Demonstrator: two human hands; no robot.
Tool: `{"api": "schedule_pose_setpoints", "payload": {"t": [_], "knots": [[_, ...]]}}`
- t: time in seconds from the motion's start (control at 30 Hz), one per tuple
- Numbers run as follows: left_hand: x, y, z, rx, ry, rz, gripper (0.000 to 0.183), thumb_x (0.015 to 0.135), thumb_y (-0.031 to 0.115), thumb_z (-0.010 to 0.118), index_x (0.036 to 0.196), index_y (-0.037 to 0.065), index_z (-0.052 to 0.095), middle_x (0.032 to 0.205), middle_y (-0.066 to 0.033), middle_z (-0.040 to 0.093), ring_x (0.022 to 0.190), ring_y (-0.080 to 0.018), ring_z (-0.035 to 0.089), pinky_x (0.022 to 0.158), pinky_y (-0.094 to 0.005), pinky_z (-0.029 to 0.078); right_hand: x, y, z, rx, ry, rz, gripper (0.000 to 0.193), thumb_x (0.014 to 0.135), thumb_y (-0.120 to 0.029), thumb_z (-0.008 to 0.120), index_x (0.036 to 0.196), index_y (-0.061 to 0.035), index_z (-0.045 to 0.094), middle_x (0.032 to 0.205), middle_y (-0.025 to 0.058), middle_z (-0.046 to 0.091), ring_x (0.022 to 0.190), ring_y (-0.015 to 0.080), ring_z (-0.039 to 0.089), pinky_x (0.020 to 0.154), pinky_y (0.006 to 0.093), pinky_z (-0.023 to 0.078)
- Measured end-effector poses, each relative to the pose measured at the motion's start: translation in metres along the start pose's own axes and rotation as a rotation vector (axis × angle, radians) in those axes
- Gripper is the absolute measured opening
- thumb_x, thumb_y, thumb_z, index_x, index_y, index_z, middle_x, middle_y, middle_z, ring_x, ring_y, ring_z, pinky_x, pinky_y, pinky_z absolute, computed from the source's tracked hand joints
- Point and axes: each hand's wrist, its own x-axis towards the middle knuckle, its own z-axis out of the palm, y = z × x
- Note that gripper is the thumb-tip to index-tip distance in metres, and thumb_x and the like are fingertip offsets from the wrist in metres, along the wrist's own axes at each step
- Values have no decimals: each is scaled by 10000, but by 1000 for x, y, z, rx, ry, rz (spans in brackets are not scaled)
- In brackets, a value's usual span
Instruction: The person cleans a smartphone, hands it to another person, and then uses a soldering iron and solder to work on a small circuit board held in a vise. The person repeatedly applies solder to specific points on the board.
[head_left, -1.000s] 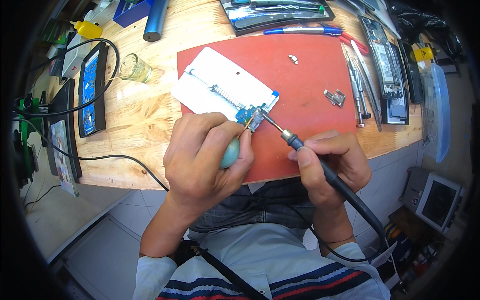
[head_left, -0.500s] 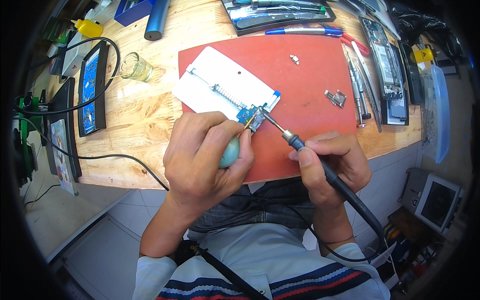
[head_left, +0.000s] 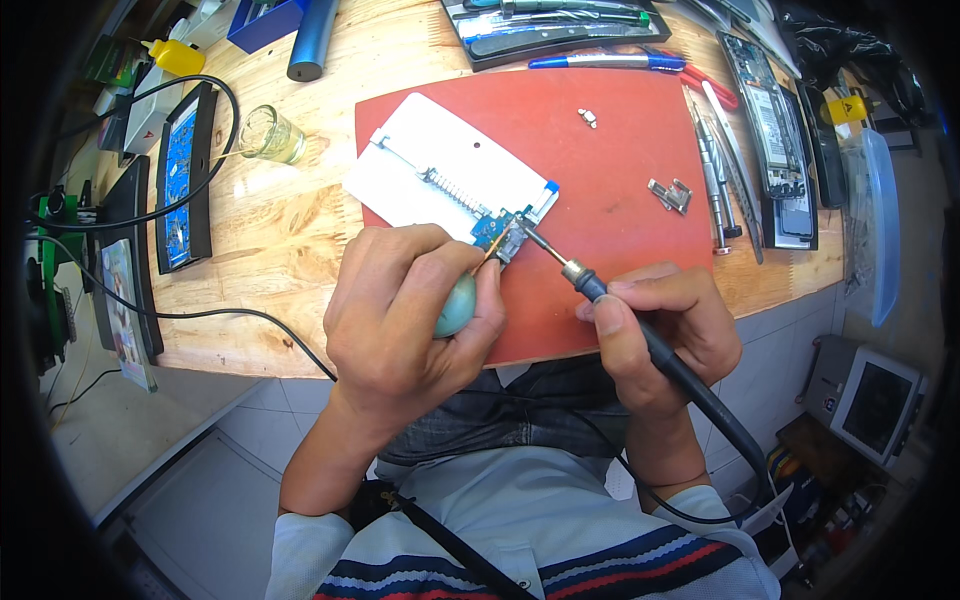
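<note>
My right hand grips a soldering iron like a pen. The iron's metal tip rests at the right edge of a small blue-green circuit board. That board sits in the spring clamp of a white board holder, at its lower right end. Closed around a pale green round spool, my left hand is just below the board. From its fingertips a thin copper-coloured strand runs onto the board, close to the iron's tip. My left fingers partly hide the spool and the holder's lower edge.
Under the holder lies a red mat with a metal connector piece and a tiny silver part. Tweezers and opened phones are at the right. A glass jar and black cable are at left.
Almost nothing differs. Both hands, with the iron and the spool, have shifted very slightly left; the iron's tip stays at the board.
</note>
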Motion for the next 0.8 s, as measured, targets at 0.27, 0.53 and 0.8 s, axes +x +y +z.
{"api": "schedule_pose_setpoints", "payload": {"t": [0.27, 0.53, 0.8], "knots": [[-1, 0, 0, 6, -4, 7, 237, 672, -14, 819, 878, 39, 714, 824, -90, 645, 696, -246, 605, 607, -342, 477, 0, 1, 0, -8, 1, -11, 157, 799, 25, 783, 903, 16, 666, 728, 118, 711, 603, 103, 668, 527, 220, 508], [-2, 0, -2, 7, -8, -4, 235, 675, -12, 819, 877, 38, 710, 830, -92, 645, 709, -250, 613, 617, -343, 483, -1, 0, 1, 8, 9, 6, 159, 798, 26, 782, 900, 14, 661, 730, 122, 712, 605, 107, 667, 537, 222, 514], [-2, 0, -2, 17, -3, -4, 237, 672, -15, 817, 875, 44, 711, 834, -89, 643, 713, -254, 615, 624, -347, 492, -1, 1, 0, -5, 4, -4, 156, 796, 19, 786, 894, 10, 666, 722, 121, 709, 599, 113, 666, 531, 226, 510]]}}
